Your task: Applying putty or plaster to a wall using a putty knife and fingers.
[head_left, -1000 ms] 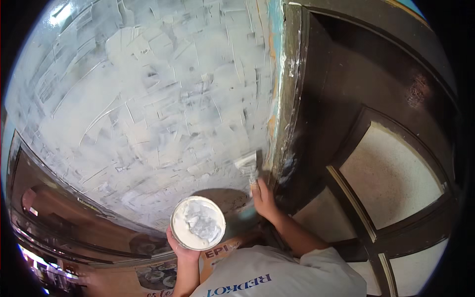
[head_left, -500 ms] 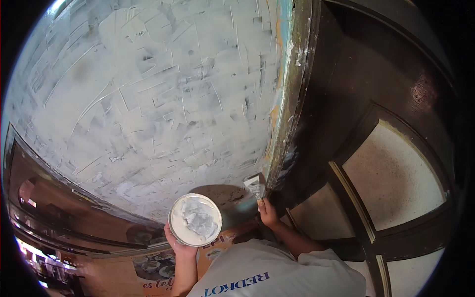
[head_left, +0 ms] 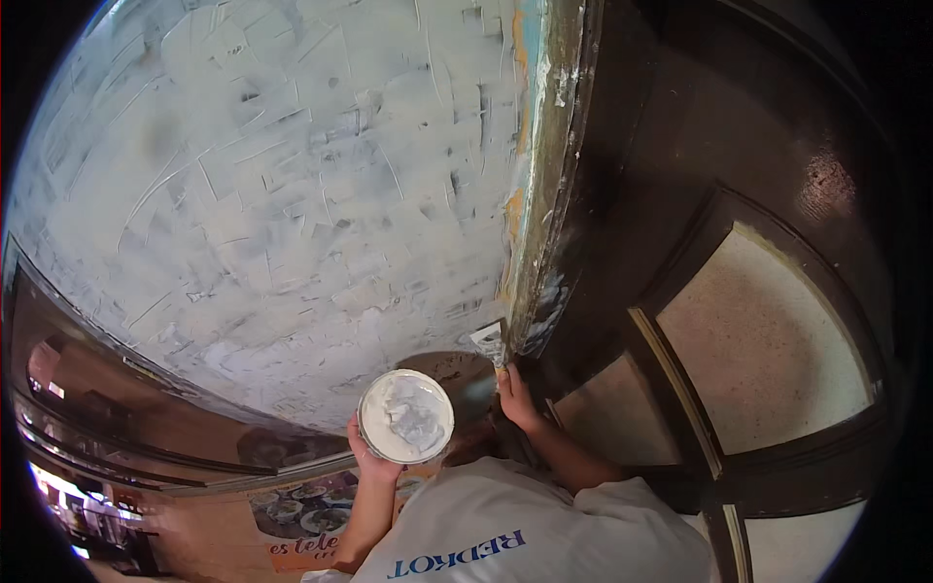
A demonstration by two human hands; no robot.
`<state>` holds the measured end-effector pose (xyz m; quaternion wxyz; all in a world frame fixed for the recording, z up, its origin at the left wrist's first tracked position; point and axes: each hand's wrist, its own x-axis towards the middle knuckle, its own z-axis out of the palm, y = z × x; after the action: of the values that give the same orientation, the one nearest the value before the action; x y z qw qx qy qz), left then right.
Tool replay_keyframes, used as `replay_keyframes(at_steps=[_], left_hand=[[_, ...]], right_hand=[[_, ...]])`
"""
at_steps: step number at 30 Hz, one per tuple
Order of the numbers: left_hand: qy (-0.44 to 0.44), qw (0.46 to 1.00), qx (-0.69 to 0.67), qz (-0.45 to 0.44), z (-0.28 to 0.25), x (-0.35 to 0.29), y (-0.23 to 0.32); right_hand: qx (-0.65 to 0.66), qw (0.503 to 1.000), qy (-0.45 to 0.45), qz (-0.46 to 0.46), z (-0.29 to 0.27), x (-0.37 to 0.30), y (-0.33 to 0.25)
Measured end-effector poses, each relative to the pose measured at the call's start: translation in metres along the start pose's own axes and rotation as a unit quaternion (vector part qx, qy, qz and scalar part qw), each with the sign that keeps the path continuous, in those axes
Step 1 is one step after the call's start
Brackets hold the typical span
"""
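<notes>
The person is wearing a light grey short-sleeved T-shirt (head_left: pixel 544 530), loose-fitting, with blue printed lettering across the chest that is appearing upside down in the head view. Both sleeves are ending above the elbows, leaving the forearms bare; the left hand (head_left: pixel 374 457) and right hand (head_left: pixel 520 403) are showing no gloves, rings or watch. The shirt fabric is looking plain, creased at the shoulders, with nothing else worn in view.

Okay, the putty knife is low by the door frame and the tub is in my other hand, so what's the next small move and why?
Probably draw the putty knife in the right hand up along the wall edge beside the dark door frame. Orange and bare patches show along that edge, and the tub in the left hand holds white filler.
</notes>
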<state>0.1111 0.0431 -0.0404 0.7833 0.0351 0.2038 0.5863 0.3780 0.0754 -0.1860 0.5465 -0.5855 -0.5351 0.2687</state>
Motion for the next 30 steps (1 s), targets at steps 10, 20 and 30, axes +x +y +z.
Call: replay_keyframes(at_steps=[10,20,30], left_hand=[[0.012,0.999,0.036,-0.008,0.017,0.008,-0.017],[-0.021,1.000,0.020,0.010,0.024,0.006,-0.024],[-0.013,1.000,0.008,0.006,0.018,0.014,-0.029]], right_hand=[[0.006,0.999,0.041,0.022,0.001,0.048,-0.021],[0.019,0.987,0.100,-0.126,-0.018,0.072,-0.122],[-0.022,0.988,0.110,-0.107,-0.018,0.098,-0.135]])
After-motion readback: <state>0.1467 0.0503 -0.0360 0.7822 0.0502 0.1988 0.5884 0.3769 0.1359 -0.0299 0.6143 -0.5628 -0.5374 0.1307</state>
